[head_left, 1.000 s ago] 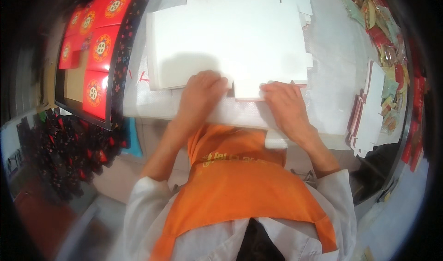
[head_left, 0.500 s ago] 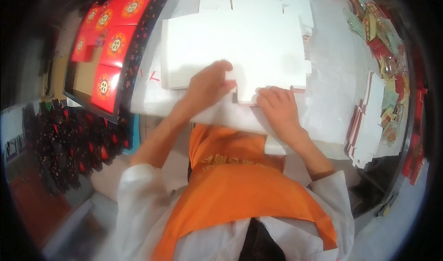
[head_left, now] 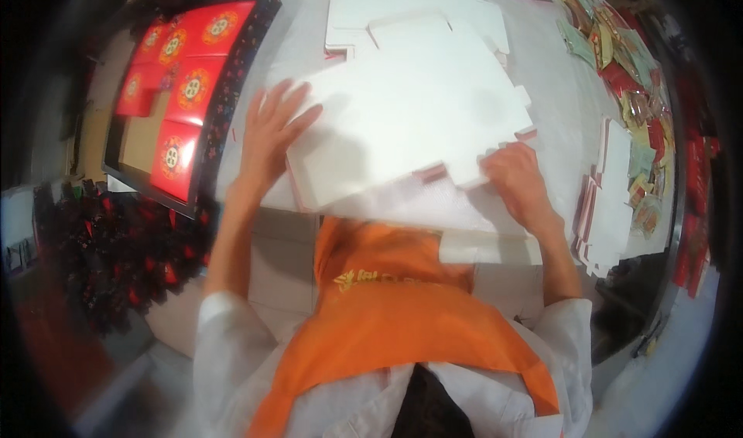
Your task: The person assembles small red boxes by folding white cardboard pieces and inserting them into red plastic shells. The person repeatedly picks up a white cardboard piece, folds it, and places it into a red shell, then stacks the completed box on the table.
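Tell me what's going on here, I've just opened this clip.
A person in an orange apron stands at a white table handling a flat white cardboard box blank. The left hand lies spread, palm down, on the blank's left edge, while the right hand grips its near right edge, fingers curled. More white blanks lie stacked behind, others at the right. A black tray of red boxes sits to the left.

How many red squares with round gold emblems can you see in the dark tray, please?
5: in the dark tray left of the left hand, three at its far end, one mid-tray, one nearest. Others may be hidden.
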`<action>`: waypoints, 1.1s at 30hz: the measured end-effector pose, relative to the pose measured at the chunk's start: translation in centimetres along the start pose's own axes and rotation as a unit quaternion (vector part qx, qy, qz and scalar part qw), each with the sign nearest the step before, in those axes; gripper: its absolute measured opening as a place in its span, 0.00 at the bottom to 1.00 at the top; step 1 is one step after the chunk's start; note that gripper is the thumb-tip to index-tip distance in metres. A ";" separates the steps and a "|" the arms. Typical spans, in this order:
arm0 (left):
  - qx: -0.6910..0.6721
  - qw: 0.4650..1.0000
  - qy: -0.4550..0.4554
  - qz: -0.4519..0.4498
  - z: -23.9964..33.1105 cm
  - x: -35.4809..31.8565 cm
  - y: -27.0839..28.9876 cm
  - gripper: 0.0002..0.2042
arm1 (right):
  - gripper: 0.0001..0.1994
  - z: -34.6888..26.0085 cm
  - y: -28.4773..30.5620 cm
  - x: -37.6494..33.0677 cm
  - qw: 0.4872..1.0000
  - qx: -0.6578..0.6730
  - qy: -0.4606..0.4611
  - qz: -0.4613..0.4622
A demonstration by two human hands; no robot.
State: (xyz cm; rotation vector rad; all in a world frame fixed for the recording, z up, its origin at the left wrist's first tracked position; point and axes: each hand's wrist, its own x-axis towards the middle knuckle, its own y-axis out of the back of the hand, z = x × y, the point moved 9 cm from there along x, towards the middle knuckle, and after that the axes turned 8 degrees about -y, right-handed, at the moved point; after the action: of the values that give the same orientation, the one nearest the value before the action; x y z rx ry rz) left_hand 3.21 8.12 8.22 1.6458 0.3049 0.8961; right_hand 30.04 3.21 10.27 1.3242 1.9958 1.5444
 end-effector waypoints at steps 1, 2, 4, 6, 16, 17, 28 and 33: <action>-0.018 1.000 -0.019 0.009 0.2 0.3 0.2 0.21 | 0.11 0.2 0.2 0.0 1.000 -0.017 0.006 -0.003; -0.036 0.998 -0.038 0.018 0.4 0.3 0.4 0.20 | 0.11 0.5 0.4 -0.1 0.999 -0.034 0.012 -0.006; -0.010 0.993 -0.082 0.083 1.4 1.4 2.7 0.15 | 0.11 1.4 2.6 -0.4 0.992 -0.086 0.046 0.083; 0.020 0.991 -0.069 0.117 2.8 1.5 4.4 0.15 | 0.14 1.9 4.6 -0.3 0.977 -0.159 0.044 0.132; -0.028 0.998 -0.037 0.032 10.1 2.7 0.0 0.14 | 0.36 0.5 -4.9 3.3 0.985 -0.127 -0.014 -0.117; -0.039 0.998 -0.042 0.024 10.4 3.1 0.5 0.14 | 0.34 0.6 -4.7 3.9 0.987 -0.124 -0.030 -0.101; -0.096 0.989 -0.067 -0.092 4.4 15.8 2.7 0.11 | 0.11 7.6 -5.3 7.3 0.965 0.140 -0.165 -0.150; -0.123 0.986 -0.105 -0.048 1.4 20.1 1.4 0.14 | 0.20 7.7 -5.4 8.6 0.954 0.152 -0.201 -0.161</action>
State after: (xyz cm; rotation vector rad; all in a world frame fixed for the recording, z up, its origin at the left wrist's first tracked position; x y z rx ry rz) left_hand 17.30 19.39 17.24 1.4673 0.1208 0.6526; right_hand 28.20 14.69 5.10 1.2160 2.0967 0.7722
